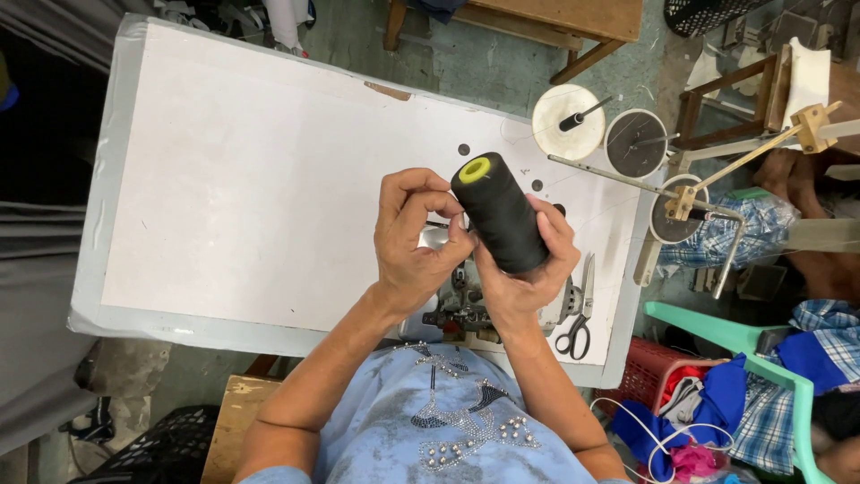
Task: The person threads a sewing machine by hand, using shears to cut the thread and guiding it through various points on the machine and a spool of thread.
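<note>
My right hand (528, 269) grips a black spool of thread (500, 213) with a yellow-green core, holding it tilted above the white table (251, 188). My left hand (414, 235) is beside it, fingers pinched against the spool's side near its top. Below both hands sits part of a sewing machine (457, 305), mostly hidden by my wrists. I wear a light blue top with beads.
Scissors (580, 314) lie at the table's right edge. A thread stand with round discs (569, 121) rises at the back right. A red basket (649, 372), green plastic chair (743, 341) and piled cloth sit to the right. Wooden furniture stands behind.
</note>
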